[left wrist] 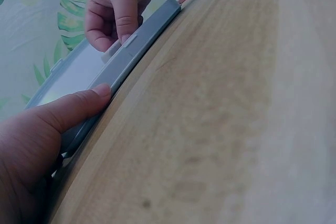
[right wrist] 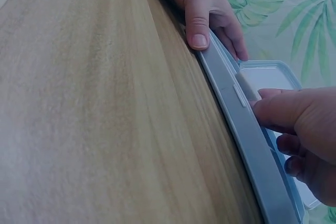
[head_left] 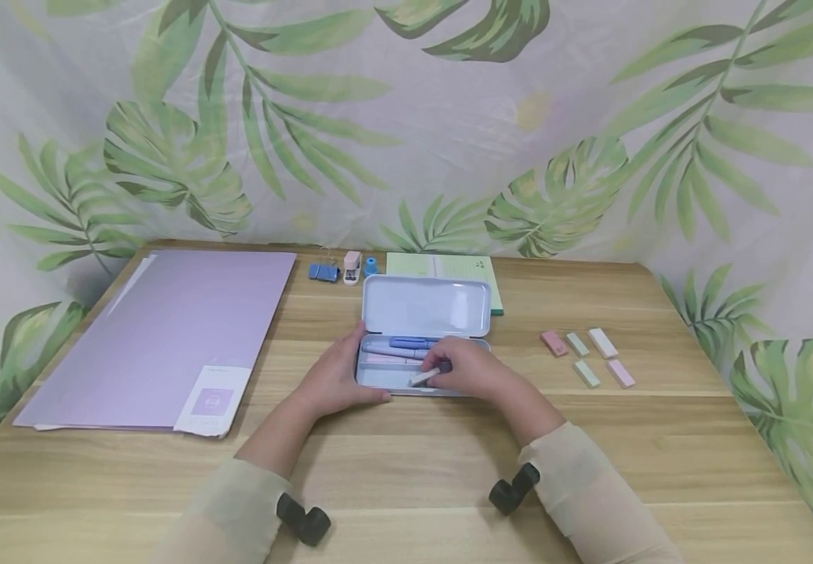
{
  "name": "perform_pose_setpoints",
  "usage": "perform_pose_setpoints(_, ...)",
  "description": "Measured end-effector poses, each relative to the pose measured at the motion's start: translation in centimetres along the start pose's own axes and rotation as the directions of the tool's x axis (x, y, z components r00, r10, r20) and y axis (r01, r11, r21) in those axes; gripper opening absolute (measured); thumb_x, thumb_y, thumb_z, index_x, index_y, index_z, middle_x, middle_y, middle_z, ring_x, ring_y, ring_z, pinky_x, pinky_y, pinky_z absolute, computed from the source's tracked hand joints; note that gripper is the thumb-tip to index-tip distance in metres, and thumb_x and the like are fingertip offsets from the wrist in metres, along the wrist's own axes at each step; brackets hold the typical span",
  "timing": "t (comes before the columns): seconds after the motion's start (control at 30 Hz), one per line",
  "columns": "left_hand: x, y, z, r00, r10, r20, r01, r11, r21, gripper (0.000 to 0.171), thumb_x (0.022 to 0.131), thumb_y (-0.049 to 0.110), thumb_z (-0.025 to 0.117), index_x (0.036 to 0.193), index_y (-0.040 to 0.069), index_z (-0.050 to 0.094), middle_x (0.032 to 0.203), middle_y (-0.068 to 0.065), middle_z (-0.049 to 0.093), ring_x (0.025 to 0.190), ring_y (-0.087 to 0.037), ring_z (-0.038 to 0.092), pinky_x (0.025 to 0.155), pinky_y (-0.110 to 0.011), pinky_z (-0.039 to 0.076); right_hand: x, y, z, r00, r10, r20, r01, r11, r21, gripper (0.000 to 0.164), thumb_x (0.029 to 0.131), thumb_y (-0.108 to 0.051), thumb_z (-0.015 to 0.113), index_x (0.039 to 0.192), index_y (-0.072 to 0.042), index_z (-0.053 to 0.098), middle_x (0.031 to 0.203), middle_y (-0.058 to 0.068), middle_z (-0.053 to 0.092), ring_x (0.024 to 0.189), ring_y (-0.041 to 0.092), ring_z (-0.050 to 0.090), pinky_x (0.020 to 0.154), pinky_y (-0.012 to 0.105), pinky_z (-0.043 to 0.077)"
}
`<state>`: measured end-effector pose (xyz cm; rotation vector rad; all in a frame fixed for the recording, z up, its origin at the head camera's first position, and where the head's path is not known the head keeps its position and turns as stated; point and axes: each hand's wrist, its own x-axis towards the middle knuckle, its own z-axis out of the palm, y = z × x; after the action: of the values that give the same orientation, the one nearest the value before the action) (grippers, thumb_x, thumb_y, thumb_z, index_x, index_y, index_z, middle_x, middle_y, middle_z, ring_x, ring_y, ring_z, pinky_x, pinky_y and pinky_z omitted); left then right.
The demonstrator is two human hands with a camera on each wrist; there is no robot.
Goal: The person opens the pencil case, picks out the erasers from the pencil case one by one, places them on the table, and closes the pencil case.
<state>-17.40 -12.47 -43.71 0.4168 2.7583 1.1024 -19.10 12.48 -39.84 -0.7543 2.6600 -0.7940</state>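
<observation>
A light blue pencil case (head_left: 426,307) lies on the table with its lid raised toward the back. Inside are a blue pen (head_left: 410,342) and other pens in blue and pale pink. My left hand (head_left: 336,376) grips the left end of the case, thumb along the front edge and fingers at the far left corner. Between thumb and fingertips, my right hand (head_left: 466,366) pinches a small white eraser (head_left: 424,377) at the front compartment. The right wrist view shows that eraser (right wrist: 247,85) just inside the front wall.
Several small blocks in pink, green and white, like the white one (head_left: 602,342), lie to the right. Behind the case are a green notebook (head_left: 496,294), a blue sharpener (head_left: 370,266), a stapler (head_left: 352,268) and a binder clip (head_left: 323,272). A large purple folder (head_left: 174,337) covers the left.
</observation>
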Motion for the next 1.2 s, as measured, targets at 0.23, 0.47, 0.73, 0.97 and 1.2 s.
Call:
perform_pose_setpoints(0.23, 0.1, 0.1, 0.1, 1.000, 0.006, 0.005, -0.006, 1.000, -0.006, 0.128, 0.064, 0.053, 0.086, 0.157, 0.004, 0.013, 0.158, -0.020, 0.031, 0.144, -0.038, 0.033, 0.117, -0.054, 0.030, -1.1, 0.6, -0.7, 0.995, 0.085, -0.042, -0.073, 0.970, 0.231, 0.016, 0.088, -0.017, 0.072, 0.103, -0.015, 0.068, 0.091, 0.000, 0.061, 0.085, 0.015, 0.054, 0.077, 0.029, 0.047)
perform_pose_setpoints(0.47, 0.3, 0.0, 0.1, 0.999, 0.033, -0.008, -0.033, 0.999, -0.019, 0.129, 0.062, 0.052, 0.088, 0.157, 0.006, 0.014, 0.156, -0.019, 0.034, 0.143, -0.037, 0.035, 0.117, -0.052, 0.032, -4.3, 2.9, -2.6, 0.979, 0.114, -0.171, -0.052, 0.941, 0.333, 0.034, 0.091, -0.016, 0.069, 0.123, -0.008, 0.067, 0.095, 0.006, 0.060, 0.087, 0.017, 0.051, 0.074, 0.025, 0.047)
perform_pose_setpoints(0.73, 0.1, -0.3, -0.2, 1.000, 0.012, -0.012, -0.012, 1.000, -0.012, 0.129, 0.063, 0.053, 0.087, 0.157, 0.006, 0.012, 0.158, -0.019, 0.032, 0.144, -0.037, 0.033, 0.117, -0.053, 0.031, -9.7, 7.7, -4.4, 0.871, 0.333, -0.360, -0.247, 0.932, 0.265, 0.038, 0.091, -0.024, 0.069, 0.125, -0.007, 0.067, 0.117, 0.019, 0.064, 0.102, 0.025, 0.057, 0.075, 0.015, 0.045)
perform_pose_setpoints(0.97, -0.1, -0.5, -0.5, 1.000, 0.014, -0.013, -0.014, 1.000, -0.003, 0.128, 0.064, 0.051, 0.087, 0.157, 0.005, 0.012, 0.157, -0.020, 0.032, 0.143, -0.039, 0.034, 0.117, -0.054, 0.031, -12.6, 10.3, -4.4, 0.834, 0.425, -0.352, -0.385, 0.905, 0.180, 0.036, 0.093, -0.026, 0.066, 0.121, -0.005, 0.067, 0.102, 0.013, 0.069, 0.088, 0.019, 0.060, 0.074, 0.025, 0.049)
perform_pose_setpoints(1.2, -0.1, -0.6, -0.6, 1.000, 0.014, -0.008, -0.014, 1.000, -0.005, 0.128, 0.065, 0.052, 0.086, 0.157, 0.004, 0.012, 0.157, -0.021, 0.031, 0.143, -0.040, 0.033, 0.117, -0.054, 0.030, -12.8, 10.6, -3.7, 0.850, 0.393, -0.351, -0.387, 0.918, 0.090, 0.045, 0.088, -0.025, 0.072, 0.124, 0.001, 0.065, 0.101, 0.014, 0.069, 0.089, 0.021, 0.061, 0.075, 0.031, 0.049)
